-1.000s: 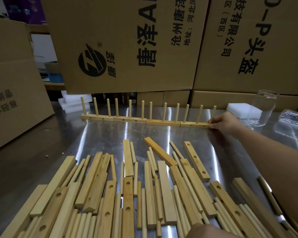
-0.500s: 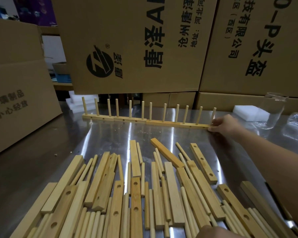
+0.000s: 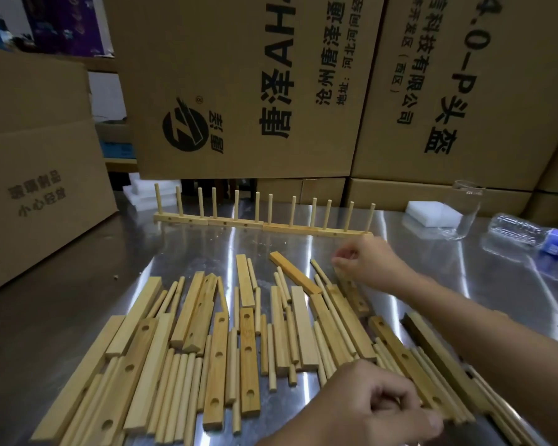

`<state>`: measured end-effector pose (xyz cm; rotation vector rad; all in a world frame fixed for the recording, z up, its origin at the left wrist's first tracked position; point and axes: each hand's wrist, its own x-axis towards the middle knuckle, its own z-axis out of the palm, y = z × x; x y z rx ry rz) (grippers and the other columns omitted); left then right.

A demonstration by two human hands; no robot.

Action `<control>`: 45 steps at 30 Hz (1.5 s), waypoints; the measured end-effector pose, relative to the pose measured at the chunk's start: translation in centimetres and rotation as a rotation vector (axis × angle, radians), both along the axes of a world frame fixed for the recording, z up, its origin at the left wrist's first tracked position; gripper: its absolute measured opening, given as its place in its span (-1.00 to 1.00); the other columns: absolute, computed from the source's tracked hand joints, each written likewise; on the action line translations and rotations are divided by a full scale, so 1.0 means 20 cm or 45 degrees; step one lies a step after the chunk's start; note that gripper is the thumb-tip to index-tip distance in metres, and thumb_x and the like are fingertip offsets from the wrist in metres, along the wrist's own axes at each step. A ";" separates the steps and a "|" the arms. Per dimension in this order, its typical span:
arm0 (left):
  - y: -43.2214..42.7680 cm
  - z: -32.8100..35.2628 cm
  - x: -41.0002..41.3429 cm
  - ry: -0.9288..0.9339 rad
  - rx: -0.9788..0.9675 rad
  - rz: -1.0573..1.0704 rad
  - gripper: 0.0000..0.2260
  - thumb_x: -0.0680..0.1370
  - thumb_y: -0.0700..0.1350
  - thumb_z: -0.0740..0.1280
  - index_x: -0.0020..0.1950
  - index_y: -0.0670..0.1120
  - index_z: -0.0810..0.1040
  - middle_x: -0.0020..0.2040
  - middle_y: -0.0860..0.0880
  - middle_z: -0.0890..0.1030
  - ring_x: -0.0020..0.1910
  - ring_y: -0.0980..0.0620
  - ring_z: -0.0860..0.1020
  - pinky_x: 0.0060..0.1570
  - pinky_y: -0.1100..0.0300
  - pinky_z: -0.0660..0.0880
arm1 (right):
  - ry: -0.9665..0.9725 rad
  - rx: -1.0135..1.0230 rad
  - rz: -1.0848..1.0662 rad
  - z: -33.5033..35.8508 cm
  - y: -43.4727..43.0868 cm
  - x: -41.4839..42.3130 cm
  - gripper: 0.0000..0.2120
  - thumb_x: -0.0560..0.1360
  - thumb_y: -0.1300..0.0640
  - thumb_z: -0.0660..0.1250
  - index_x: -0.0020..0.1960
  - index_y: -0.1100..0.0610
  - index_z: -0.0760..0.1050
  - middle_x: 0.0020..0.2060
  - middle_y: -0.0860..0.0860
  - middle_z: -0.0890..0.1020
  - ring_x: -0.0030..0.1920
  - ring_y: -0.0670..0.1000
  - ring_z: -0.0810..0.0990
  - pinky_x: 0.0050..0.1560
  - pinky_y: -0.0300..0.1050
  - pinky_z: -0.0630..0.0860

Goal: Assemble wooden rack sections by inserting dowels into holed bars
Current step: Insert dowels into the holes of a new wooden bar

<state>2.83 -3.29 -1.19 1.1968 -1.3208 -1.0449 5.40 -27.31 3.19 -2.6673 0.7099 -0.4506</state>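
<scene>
Dowels [image 3: 182, 378] — right hand [image 3: 369, 262] hovers curled above (left hand [image 3: 384, 410] perhaps gripping some).

Open at centre frame along a bare band of table [image 3: 207, 249], between the rack row [image 3: 261, 224] above and the pile of bars and dowels [image 3: 232, 349] below. Open too at far left, beside the left box [image 3: 39, 188]. Walled off behind the row by stacked boxes [image 3: 239, 91]. Crowded at right by foam block [image 3: 432, 214], glass [image 3: 466, 209] and lying bottle [image 3: 529, 236]; at lower right by right hand [image 3: 368, 262] and left hand [image 3: 377, 410].
</scene>
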 end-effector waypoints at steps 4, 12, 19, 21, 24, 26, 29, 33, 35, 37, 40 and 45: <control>0.01 0.01 -0.01 0.019 0.015 0.036 -0.61 0.59 0.10 0.46 -0.10 -0.26 0.63 -0.43 -0.07 0.39 -0.41 0.08 0.34 -0.33 0.25 0.23 | 0.103 -0.141 -0.022 -0.03 0.16 0.05 -0.85 0.62 -0.04 0.42 -0.12 -0.07 0.62 -0.25 -0.12 0.65 -0.22 -0.14 0.65 -0.22 -0.18 0.61; 0.01 0.01 -0.02 0.062 0.050 0.047 -0.59 0.57 0.09 0.48 -0.02 -0.30 0.65 -0.20 -0.44 0.51 -0.30 0.03 0.47 -0.26 0.26 0.34 | 0.275 -0.023 -0.275 -0.04 0.14 0.20 -0.81 0.59 -0.02 0.41 -0.09 0.09 0.60 -0.20 0.04 0.69 -0.20 0.05 0.72 -0.09 0.08 0.73; 0.02 0.01 -0.02 0.098 0.082 0.062 -0.57 0.53 0.11 0.49 -0.05 -0.30 0.64 -0.20 -0.45 0.53 -0.21 -0.08 0.48 -0.12 0.07 0.33 | 0.114 0.218 -0.348 -0.03 0.14 0.26 -0.81 0.61 0.02 0.41 -0.03 0.15 0.61 -0.13 0.11 0.71 -0.12 0.13 0.74 -0.02 0.10 0.73; 0.02 0.01 -0.03 0.112 0.072 0.061 -0.60 0.54 0.09 0.49 -0.06 -0.28 0.66 -0.17 -0.43 0.57 -0.17 -0.09 0.51 -0.07 0.04 0.35 | -0.146 0.473 -0.348 0.01 0.11 0.24 -0.76 0.65 0.03 0.38 0.02 0.21 0.64 -0.15 0.15 0.70 -0.17 0.18 0.71 -0.07 0.05 0.68; 0.01 0.00 -0.02 0.118 0.044 0.074 -0.67 0.55 0.09 0.49 -0.11 -0.19 0.70 -0.16 -0.45 0.57 -0.19 -0.12 0.50 -0.08 0.05 0.36 | -0.401 0.740 -0.292 0.12 0.03 0.15 -0.69 0.69 0.01 0.33 0.10 0.27 0.65 -0.12 0.14 0.66 -0.17 0.09 0.63 -0.16 -0.04 0.57; 0.00 0.00 -0.02 0.117 0.014 0.078 -0.71 0.57 0.12 0.49 -0.17 -0.09 0.70 -0.22 -0.47 0.51 -0.28 -0.24 0.43 -0.16 0.00 0.32 | -0.470 0.893 -0.251 0.17 -0.01 0.06 -0.72 0.72 0.02 0.30 0.10 0.22 0.64 -0.06 0.11 0.74 -0.08 0.03 0.74 -0.09 -0.01 0.63; 0.00 0.00 -0.02 0.118 -0.014 0.065 -0.74 0.58 0.14 0.47 -0.19 0.00 0.69 -0.25 -0.45 0.47 -0.26 -0.41 0.41 -0.20 -0.18 0.33 | -0.492 0.943 -0.235 0.18 -0.05 -0.06 -0.80 0.75 0.13 0.22 0.07 0.22 0.54 -0.12 0.16 0.75 -0.22 0.03 0.76 -0.20 -0.06 0.66; 0.01 0.02 -0.03 0.050 -0.044 0.063 -0.76 0.60 0.09 0.44 -0.21 0.02 0.67 -0.29 -0.37 0.44 -0.32 -0.17 0.34 -0.22 -0.03 0.24 | -0.203 0.560 -0.294 0.07 -0.04 -0.16 -0.85 0.72 0.22 0.09 0.06 0.21 0.41 -0.18 0.15 0.52 -0.29 0.06 0.48 -0.34 -0.03 0.46; 0.02 0.04 -0.03 0.038 -0.049 0.062 -0.77 0.62 0.02 0.41 -0.21 0.01 0.67 -0.38 -0.09 0.52 -0.37 0.07 0.40 -0.26 0.16 0.30 | -0.043 0.411 -0.258 0.02 0.00 -0.19 -0.89 0.71 0.24 0.11 0.21 0.15 0.34 -0.09 0.11 0.54 -0.19 0.07 0.50 -0.23 -0.03 0.47; 0.03 0.05 -0.04 0.035 -0.048 0.033 -0.75 0.66 -0.05 0.38 -0.21 0.00 0.65 -0.43 0.14 0.52 -0.41 0.24 0.42 -0.31 0.35 0.35 | 0.035 0.232 -0.205 -0.02 0.03 -0.21 -0.84 0.69 0.25 0.15 0.23 0.07 0.34 -0.05 0.08 0.56 -0.11 0.05 0.56 -0.18 -0.10 0.47; 0.04 0.07 -0.04 0.025 -0.045 0.044 -0.75 0.66 -0.05 0.37 -0.21 -0.06 0.64 -0.43 0.15 0.50 -0.43 0.24 0.40 -0.33 0.35 0.34 | 0.159 0.098 -0.201 -0.05 0.07 -0.22 -0.87 0.71 0.12 0.16 0.14 0.06 0.48 0.01 0.07 0.60 0.01 0.09 0.58 0.06 0.06 0.58; 0.05 0.08 -0.05 -0.006 -0.062 0.103 -0.75 0.63 -0.06 0.37 -0.20 -0.15 0.64 -0.41 0.13 0.52 -0.44 0.24 0.40 -0.33 0.40 0.31 | 0.280 0.047 -0.273 -0.10 0.09 -0.22 -0.57 0.64 -0.31 0.19 0.01 0.04 0.55 -0.04 0.04 0.61 -0.04 0.07 0.61 0.01 0.07 0.59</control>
